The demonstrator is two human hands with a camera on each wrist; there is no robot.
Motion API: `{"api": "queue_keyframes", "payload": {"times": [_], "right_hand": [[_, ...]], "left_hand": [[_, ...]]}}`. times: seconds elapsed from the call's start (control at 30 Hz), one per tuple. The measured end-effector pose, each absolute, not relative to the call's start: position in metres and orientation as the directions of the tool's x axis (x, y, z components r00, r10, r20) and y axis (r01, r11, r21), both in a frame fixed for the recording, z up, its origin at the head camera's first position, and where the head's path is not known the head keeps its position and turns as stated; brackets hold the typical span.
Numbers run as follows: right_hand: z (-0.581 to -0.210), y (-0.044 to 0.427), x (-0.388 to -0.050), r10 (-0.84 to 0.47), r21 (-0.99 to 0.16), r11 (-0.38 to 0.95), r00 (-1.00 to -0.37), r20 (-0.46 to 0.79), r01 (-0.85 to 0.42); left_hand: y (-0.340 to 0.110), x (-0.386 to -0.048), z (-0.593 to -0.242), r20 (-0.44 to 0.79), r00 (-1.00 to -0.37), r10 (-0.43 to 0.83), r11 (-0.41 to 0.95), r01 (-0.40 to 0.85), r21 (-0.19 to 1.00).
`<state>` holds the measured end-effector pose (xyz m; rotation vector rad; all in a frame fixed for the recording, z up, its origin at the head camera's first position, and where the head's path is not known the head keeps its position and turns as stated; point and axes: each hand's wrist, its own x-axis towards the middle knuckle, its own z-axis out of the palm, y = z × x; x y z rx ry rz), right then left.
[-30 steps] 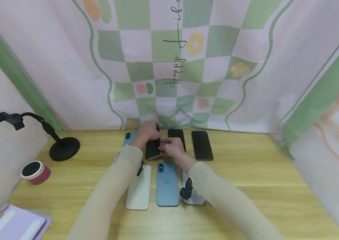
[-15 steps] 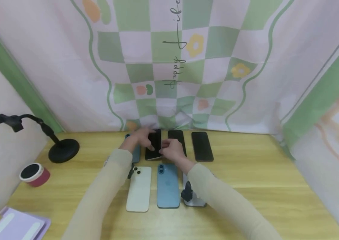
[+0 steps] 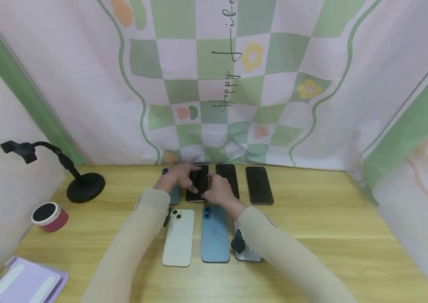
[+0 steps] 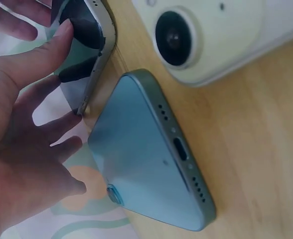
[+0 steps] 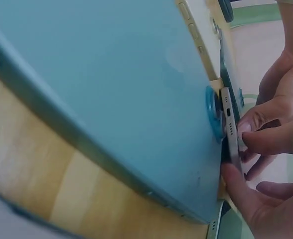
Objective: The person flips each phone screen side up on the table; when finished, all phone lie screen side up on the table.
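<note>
A black-screened phone lies screen up at the table's back edge, between both hands. My left hand spreads its fingers over its left side; in the left wrist view the thumb of this hand touches the dark screen and one fingertip meets the phone's edge. From the right, my right hand pinches the phone's edge; the right wrist view shows this hand with thumb and finger at the slim phone. A blue phone lies partly under my left hand.
Two dark phones lie to the right. In front are a cream phone, a blue phone and a pale phone partly under my right sleeve. At left are a black stand, a round tub and a purple item.
My left hand has moved left and down from the phone's top, its fingers now spread. The right hand stays at the phone's right edge. The head view has shifted slightly.
</note>
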<state>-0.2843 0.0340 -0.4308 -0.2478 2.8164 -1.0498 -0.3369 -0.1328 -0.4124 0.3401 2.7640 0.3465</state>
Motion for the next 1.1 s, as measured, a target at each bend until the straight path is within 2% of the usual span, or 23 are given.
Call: {"api": "queue_keyframes", "payload": {"times": [0.17, 0.4, 0.77, 1.1], "right_hand": [[-0.426, 0.029, -0.282, -0.194, -0.641, 0.763, -0.975, -0.108, -0.081], [-0.424, 0.025, -0.279, -0.221, -0.608, 0.787, -0.968, -0.12, -0.104], [-0.429, 0.023, -0.282, -0.369, -0.52, 0.798, -0.929, -0.021, -0.305], [-0.427, 0.013, -0.282, -0.444, -0.453, 0.786, -0.894, 0.059, -0.42]], "left_hand": [[-0.134, -0.336, -0.415, -0.281, -0.922, 0.265, 0.939, 0.18, 0.293], [-0.138, -0.334, -0.416, -0.287, -0.923, 0.255, 0.946, 0.177, 0.271], [-0.144, -0.334, -0.417, -0.292, -0.912, 0.288, 0.934, 0.2, 0.297], [-0.165, -0.333, -0.411, -0.236, -0.906, 0.351, 0.904, 0.263, 0.337]]}}
